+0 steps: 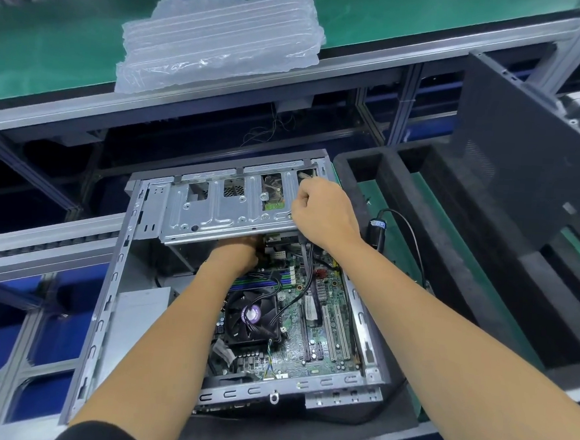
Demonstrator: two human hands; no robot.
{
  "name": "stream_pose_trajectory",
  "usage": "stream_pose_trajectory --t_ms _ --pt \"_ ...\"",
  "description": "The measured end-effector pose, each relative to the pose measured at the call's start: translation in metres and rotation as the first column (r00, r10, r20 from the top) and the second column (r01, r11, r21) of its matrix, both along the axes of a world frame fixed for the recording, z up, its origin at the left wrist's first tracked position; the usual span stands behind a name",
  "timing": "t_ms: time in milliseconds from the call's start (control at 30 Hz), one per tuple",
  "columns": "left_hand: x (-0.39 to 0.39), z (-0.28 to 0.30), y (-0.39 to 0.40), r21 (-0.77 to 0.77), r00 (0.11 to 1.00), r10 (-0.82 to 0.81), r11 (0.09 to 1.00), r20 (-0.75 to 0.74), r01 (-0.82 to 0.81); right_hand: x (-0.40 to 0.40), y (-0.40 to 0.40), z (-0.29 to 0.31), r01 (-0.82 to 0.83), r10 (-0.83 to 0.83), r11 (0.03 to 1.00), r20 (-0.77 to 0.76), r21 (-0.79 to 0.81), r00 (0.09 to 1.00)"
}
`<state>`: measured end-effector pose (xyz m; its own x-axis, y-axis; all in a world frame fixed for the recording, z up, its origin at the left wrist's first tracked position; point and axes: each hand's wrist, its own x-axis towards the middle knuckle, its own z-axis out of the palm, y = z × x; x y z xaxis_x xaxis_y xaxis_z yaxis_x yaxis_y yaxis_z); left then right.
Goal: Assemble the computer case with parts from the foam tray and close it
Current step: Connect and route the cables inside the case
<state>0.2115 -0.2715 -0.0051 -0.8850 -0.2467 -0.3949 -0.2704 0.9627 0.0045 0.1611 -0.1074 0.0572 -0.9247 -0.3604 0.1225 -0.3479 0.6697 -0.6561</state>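
Observation:
The open grey computer case (116,276) lies flat in front of me, showing its motherboard (322,328) and black CPU fan (252,317). A silver drive cage (213,211) spans the case's far end. My left hand (238,250) reaches under the cage's near edge, and its fingers are hidden there. My right hand (320,211) rests on top of the cage at its right end with fingers curled; whether it holds anything I cannot tell. The black foam tray (403,200) lies to the right of the case.
A dark case side panel (514,139) stands leaning at the right over the tray. A black cable with a plug (377,229) lies in the tray beside the case. A clear air-cushion bag (222,40) sits on the green conveyor (53,48) beyond.

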Motion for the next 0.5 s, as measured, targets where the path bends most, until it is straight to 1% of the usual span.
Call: stream_pose_trajectory --t_ms 133,267,367,433,500 --pt "-0.003 -0.001 0.007 -0.024 0.999 -0.049 0.999 0.012 0.049 -0.001 0.0 0.001 -0.011 0.011 1.0 -0.015 0.008 1.0" --pt "-0.005 -0.004 0.008 0.004 0.999 0.044 0.999 0.019 -0.044 -0.001 0.0 0.0 -0.012 0.012 1.0 -0.02 0.012 1.0" --pt "-0.008 -0.006 0.005 0.027 0.992 0.11 0.993 0.061 -0.111 -0.001 0.0 0.0 -0.013 0.013 1.0 -0.021 0.001 1.0" --pt "-0.009 -0.009 0.006 0.007 0.994 0.099 0.995 0.054 -0.1 -0.001 0.0 0.0 -0.015 0.014 1.0 -0.027 -0.008 1.0" --pt "-0.01 -0.012 0.007 0.002 0.996 0.09 0.996 0.008 -0.09 -0.001 -0.001 -0.001 -0.014 0.013 1.0 -0.031 -0.014 0.999"
